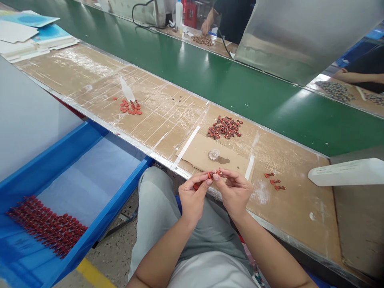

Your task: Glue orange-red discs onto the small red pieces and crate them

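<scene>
My left hand (193,196) and my right hand (234,190) meet at the near edge of the cardboard-covered bench (168,116). Both pinch one small red part (213,174) between their fingertips. My left hand also keeps a red disc (196,186) tucked in its fingers. A pile of red and dark parts (225,127) lies on the bench just beyond my hands. A small clear cup (214,154) stands between that pile and my hands. Three finished red pieces (274,181) lie to the right.
Loose red discs (131,107) lie on the bench to the left. A blue tray (60,208) at lower left holds rows of red pieces (48,226). A green conveyor belt (228,80) runs behind the bench. A white container (345,172) lies at right. Other workers' hands (207,26) show across the belt.
</scene>
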`<act>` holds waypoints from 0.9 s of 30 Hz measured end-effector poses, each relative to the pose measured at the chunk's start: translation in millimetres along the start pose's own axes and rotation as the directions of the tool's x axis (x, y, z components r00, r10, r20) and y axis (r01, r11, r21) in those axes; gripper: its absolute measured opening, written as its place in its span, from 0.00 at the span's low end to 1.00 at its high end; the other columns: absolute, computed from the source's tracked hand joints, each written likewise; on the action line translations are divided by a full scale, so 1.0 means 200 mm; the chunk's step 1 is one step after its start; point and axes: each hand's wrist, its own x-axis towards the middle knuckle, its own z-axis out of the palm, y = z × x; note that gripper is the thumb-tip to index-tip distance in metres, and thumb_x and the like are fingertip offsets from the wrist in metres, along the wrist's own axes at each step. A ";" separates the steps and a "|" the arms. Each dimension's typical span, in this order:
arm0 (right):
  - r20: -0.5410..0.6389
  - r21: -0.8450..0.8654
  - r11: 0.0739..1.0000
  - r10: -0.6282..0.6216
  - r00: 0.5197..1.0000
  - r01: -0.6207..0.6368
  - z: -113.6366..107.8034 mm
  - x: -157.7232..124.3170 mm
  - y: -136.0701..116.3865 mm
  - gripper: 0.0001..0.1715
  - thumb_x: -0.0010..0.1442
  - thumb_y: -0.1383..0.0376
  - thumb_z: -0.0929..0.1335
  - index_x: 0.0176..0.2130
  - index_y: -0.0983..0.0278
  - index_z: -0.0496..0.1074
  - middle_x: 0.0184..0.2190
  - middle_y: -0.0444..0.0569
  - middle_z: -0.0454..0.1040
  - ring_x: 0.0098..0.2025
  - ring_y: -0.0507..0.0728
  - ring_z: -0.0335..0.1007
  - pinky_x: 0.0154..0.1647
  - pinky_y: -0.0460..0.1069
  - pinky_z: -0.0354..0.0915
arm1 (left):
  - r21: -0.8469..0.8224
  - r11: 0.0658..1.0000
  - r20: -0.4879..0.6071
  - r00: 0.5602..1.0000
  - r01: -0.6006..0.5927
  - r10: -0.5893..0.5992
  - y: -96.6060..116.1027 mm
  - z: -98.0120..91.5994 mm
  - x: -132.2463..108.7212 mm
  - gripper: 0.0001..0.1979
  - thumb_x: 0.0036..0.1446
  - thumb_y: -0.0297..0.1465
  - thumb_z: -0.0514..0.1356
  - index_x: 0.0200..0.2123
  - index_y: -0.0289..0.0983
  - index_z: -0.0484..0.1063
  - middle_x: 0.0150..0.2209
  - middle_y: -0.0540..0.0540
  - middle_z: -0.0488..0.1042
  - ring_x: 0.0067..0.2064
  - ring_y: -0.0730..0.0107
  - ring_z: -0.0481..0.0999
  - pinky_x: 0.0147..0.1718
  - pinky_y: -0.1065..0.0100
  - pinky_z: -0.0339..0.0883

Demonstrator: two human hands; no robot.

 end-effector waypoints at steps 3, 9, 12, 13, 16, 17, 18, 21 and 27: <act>-0.001 0.020 1.000 0.014 1.000 -0.014 0.00 0.01 -0.01 0.13 0.45 0.66 0.77 0.35 0.60 0.78 0.33 0.47 0.80 0.34 0.55 0.77 0.39 0.51 0.75 | 0.004 1.000 0.005 1.000 -0.015 0.015 -0.01 -0.01 0.00 0.06 0.49 0.25 0.67 0.33 0.39 0.80 0.38 0.45 0.80 0.43 0.64 0.78 0.47 0.62 0.71; 0.014 0.025 0.994 0.108 0.994 -0.108 -0.01 0.01 -0.02 0.13 0.45 0.67 0.77 0.34 0.61 0.78 0.32 0.47 0.80 0.31 0.54 0.78 0.37 0.48 0.76 | 0.035 0.998 0.000 0.999 -0.046 0.047 -0.02 -0.02 0.00 0.07 0.49 0.24 0.67 0.33 0.40 0.80 0.39 0.45 0.80 0.43 0.64 0.78 0.47 0.60 0.71; 0.008 0.023 0.988 0.152 0.988 -0.152 -0.01 0.01 -0.02 0.14 0.44 0.66 0.78 0.34 0.63 0.78 0.33 0.49 0.80 0.30 0.54 0.78 0.36 0.49 0.76 | 0.040 0.998 0.009 0.999 -0.054 0.053 -0.03 -0.02 0.00 0.07 0.49 0.24 0.67 0.33 0.41 0.80 0.39 0.46 0.80 0.43 0.64 0.78 0.47 0.60 0.71; 0.007 0.026 0.986 0.162 0.987 -0.163 -0.01 0.00 -0.01 0.14 0.44 0.65 0.78 0.34 0.63 0.78 0.32 0.49 0.80 0.30 0.54 0.78 0.36 0.48 0.76 | 0.044 0.997 0.014 0.998 -0.056 0.055 -0.03 -0.02 0.00 0.07 0.49 0.24 0.67 0.33 0.41 0.80 0.39 0.46 0.80 0.43 0.64 0.78 0.47 0.61 0.71; 0.004 0.037 0.984 0.177 0.984 -0.177 -0.01 0.00 -0.01 0.14 0.44 0.65 0.78 0.34 0.63 0.78 0.31 0.48 0.80 0.30 0.54 0.78 0.36 0.48 0.76 | 0.074 0.994 0.033 0.997 -0.075 0.073 -0.02 -0.02 0.00 0.08 0.49 0.24 0.67 0.32 0.41 0.80 0.39 0.46 0.79 0.43 0.65 0.78 0.46 0.62 0.72; 0.004 0.038 0.984 0.174 0.985 -0.174 -0.01 0.00 -0.01 0.14 0.45 0.65 0.77 0.34 0.63 0.78 0.31 0.48 0.80 0.30 0.54 0.78 0.36 0.48 0.76 | 0.086 0.992 0.038 0.996 -0.089 0.086 -0.02 -0.02 0.00 0.08 0.49 0.23 0.67 0.32 0.41 0.80 0.39 0.46 0.79 0.43 0.64 0.78 0.45 0.62 0.72; 0.005 0.040 0.985 0.166 0.986 -0.166 -0.01 0.00 -0.01 0.13 0.45 0.65 0.77 0.34 0.63 0.78 0.30 0.48 0.80 0.31 0.54 0.78 0.36 0.48 0.76 | 0.098 0.990 0.042 0.994 -0.105 0.101 -0.02 -0.02 0.00 0.08 0.49 0.23 0.67 0.32 0.41 0.80 0.39 0.46 0.79 0.43 0.64 0.78 0.45 0.61 0.72; 0.001 0.067 0.991 0.115 0.993 -0.115 -0.01 -0.01 -0.01 0.13 0.46 0.67 0.77 0.35 0.62 0.78 0.32 0.47 0.80 0.32 0.54 0.78 0.37 0.48 0.76 | 0.112 0.984 0.049 0.990 -0.141 0.136 -0.02 -0.01 0.00 0.08 0.50 0.23 0.67 0.33 0.41 0.80 0.40 0.46 0.79 0.44 0.62 0.78 0.46 0.59 0.72; -0.019 0.131 0.989 0.066 0.998 -0.063 0.00 -0.02 0.00 0.13 0.46 0.69 0.77 0.35 0.60 0.78 0.33 0.46 0.80 0.35 0.53 0.78 0.39 0.48 0.75 | 0.106 0.989 0.033 0.994 -0.105 0.102 -0.01 -0.01 -0.01 0.08 0.50 0.25 0.67 0.35 0.41 0.80 0.40 0.45 0.79 0.44 0.62 0.78 0.47 0.59 0.72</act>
